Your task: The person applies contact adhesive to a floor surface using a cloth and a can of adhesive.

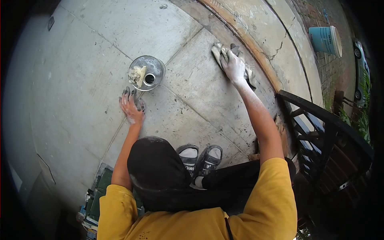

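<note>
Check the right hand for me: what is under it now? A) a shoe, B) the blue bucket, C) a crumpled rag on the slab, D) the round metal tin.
C: the right hand lies on the crumpled rag on the concrete slab, apart from the round tin near the left hand.

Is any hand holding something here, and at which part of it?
The right hand presses flat on the middle of a crumpled grey cloth on the tiled floor. The left hand holds nothing; its fingers rest on the floor.
</note>
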`<state>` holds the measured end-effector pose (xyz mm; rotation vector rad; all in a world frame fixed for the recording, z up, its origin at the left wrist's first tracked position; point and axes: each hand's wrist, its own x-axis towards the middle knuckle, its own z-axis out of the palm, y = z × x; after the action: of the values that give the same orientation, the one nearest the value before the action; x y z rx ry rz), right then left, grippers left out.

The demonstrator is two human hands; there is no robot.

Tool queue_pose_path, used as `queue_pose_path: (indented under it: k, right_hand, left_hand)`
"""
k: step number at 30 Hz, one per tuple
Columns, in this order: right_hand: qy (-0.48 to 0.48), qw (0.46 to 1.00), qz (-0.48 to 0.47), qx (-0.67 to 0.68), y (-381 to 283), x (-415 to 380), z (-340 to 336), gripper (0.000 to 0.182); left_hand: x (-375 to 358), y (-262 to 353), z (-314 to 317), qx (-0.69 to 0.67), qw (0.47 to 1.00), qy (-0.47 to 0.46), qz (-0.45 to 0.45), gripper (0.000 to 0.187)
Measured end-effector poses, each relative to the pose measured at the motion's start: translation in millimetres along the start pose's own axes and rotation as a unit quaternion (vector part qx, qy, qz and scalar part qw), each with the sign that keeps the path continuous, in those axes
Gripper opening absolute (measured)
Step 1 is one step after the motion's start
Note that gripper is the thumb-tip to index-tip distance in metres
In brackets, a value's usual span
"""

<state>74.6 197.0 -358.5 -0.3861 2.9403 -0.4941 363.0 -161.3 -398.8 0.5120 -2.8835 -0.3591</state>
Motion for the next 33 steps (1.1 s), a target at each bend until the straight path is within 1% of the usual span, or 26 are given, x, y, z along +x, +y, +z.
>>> queue_pose_path:
  k: [2,3,5,6,8,9,10,12,14,15,16,17,18,20,21,23,24,25,26,28,29,30,31,33]
  right_hand:
    - [-0.001,0.998,0.058,-0.015,-1.6,23.7,-25.5,0.033]
    - [-0.015,0.999,0.047,-0.004,0.9,28.0,-41.1,0.034]
    - [-0.07,0.997,-0.004,0.044,12.9,11.3,-66.4,0.036]
    - [-0.104,0.992,-0.022,0.068,15.9,-9.0,-80.2,0.037]
    - [-0.222,0.971,-0.049,0.08,16.7,-58.7,-117.9,0.038]
    - [-0.222,0.969,-0.085,0.068,22.1,-85.2,-127.7,0.036]
    - [-0.218,0.967,-0.121,0.057,26.5,-110.3,-135.7,0.034]
    - [-0.093,0.985,-0.141,0.047,37.5,-160.4,-133.1,0.028]
    - [0.063,0.99,-0.12,0.038,50.7,-205.1,-112.1,0.025]
    - [0.092,0.991,-0.094,0.014,57.7,-224.4,-97.4,0.022]
    - [0.074,0.997,-0.019,0.002,55.7,-241.5,-83.6,0.027]
    - [0.01,1.0,0.016,0.002,62.5,-260.1,-60.3,0.032]
    - [-0.058,0.997,0.049,0.004,60.6,-274.6,-48.3,0.037]
    - [-0.047,0.998,0.047,0.003,56.5,-300.5,-44.7,0.045]
    - [-0.074,0.996,0.051,0.005,56.9,-305.1,-51.6,0.044]
    - [-0.065,0.995,0.062,0.032,62.6,-307.8,-54.1,0.043]
    - [-0.065,0.994,0.071,0.052,64.1,-308.6,-53.2,0.043]
    - [-0.035,0.996,0.065,0.053,64.2,-310.3,-49.7,0.041]
    - [-0.031,0.996,0.067,0.058,61.9,-310.8,-48.4,0.041]
    - [-0.009,0.994,0.072,0.077,55.9,-312.9,-48.8,0.037]
    - [0.024,0.993,0.06,0.097,51.9,-311.6,-49.8,0.034]
    - [0.025,0.993,0.061,0.097,49.0,-309.8,-50.4,0.034]
    - [0.024,0.985,0.068,0.158,47.4,-306.1,-51.1,0.034]
    - [0.013,0.952,0.102,0.289,48.3,-299.5,-50.4,0.033]
  left_hand:
    - [2.1,4.2,0.6,-0.008,1.0,0.016,0.0,0.048]
    - [5.7,4.9,0.7,-0.008,1.0,0.023,0.002,0.048]
    - [1.6,4.5,-1.7,-0.001,1.0,-0.007,-0.012,0.05]
    - [-1.1,4.1,-1.1,0.0,1.0,-0.007,-0.015,0.05]
    - [-1.5,1.8,1.8,0.012,1.0,-0.004,-0.014,0.05]
    - [-3.8,2.4,2.2,0.014,1.0,-0.002,-0.013,0.05]
    - [-3.5,2.0,3.2,0.018,1.0,0.008,-0.006,0.051]
    - [0.5,0.6,4.9,0.025,0.999,0.028,0.01,0.051]
    - [-1.0,1.7,4.7,0.016,0.999,0.037,0.004,0.051]
    - [0.6,5.0,2.1,0.018,0.999,0.042,0.013,0.051]
    - [2.1,8.5,-0.6,-0.006,0.999,0.039,0.004,0.051]
    - [3.0,11.4,-3.9,-0.028,0.999,0.037,-0.005,0.051]
    - [2.1,13.0,-7.0,-0.023,0.999,0.042,0.001,0.051]
    - [3.0,19.2,-10.8,-0.041,0.999,0.028,-0.006,0.05]
    - [1.4,19.5,-10.3,-0.035,0.999,0.034,0.0,0.05]
    - [-0.4,19.4,-6.9,-0.04,0.999,0.02,-0.016,0.05]
    - [-2.8,18.8,-4.2,-0.034,0.999,0.023,-0.008,0.05]
    - [-6.1,19.0,-0.1,-0.067,0.997,0.027,-0.015,0.05]
    - [-8.3,23.9,-1.4,-0.101,0.994,0.031,-0.023,0.05]
    - [-20.8,29.8,-6.9,-0.088,0.996,0.022,-0.015,0.048]
    - [-26.9,34.7,-9.7,-0.108,0.994,0.023,-0.011,0.048]
    - [-31.8,49.0,-18.4,-0.129,0.991,0.022,-0.006,0.047]
    - [-35.5,61.2,-30.5,-0.166,0.986,-0.009,-0.001,0.045]
    - [-53.7,58.2,-26.7,-0.154,0.988,-0.002,0.016,0.045]
